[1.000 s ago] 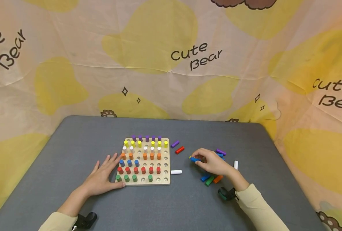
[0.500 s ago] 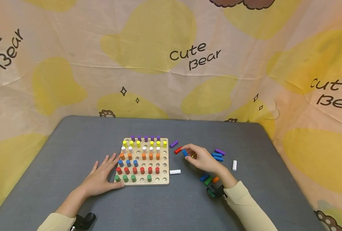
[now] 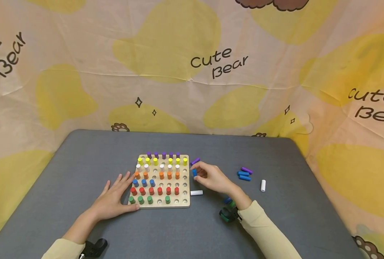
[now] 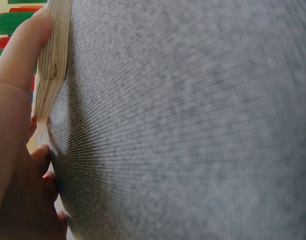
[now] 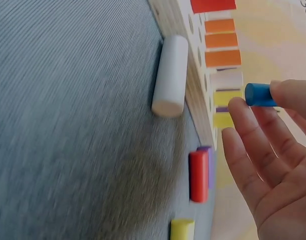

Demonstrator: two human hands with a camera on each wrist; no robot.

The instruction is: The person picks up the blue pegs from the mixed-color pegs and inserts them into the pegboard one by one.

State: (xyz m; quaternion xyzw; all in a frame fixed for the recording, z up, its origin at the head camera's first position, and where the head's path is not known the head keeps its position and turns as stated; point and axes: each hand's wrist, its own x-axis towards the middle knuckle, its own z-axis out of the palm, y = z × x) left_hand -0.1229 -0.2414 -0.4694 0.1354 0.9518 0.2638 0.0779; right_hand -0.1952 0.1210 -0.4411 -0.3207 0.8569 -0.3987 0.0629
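"Blue peg [image 3: 194, 173], where's it on your feed?"

"I see the right hand [image 3: 212, 178] pinching it with thumb and fingertips, just beside the right edge of the pegboard [image 3: 188, 196]."

"And the left hand [image 3: 112, 202]?"

"Loose, fingers spread, thumb on the near edge. Right wrist cam also shows me a white peg [image 5: 170, 77] lying beside the pegboard, plus a red peg [image 5: 198, 176] on the tabletop [image 5: 68, 125]."

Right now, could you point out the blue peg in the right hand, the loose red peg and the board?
Blue peg [image 5: 263, 95], right wrist view: on its side.
Red peg [image 5: 198, 176], right wrist view: middle of its side.
Board [image 3: 181, 181], head view: bare wood between holes.
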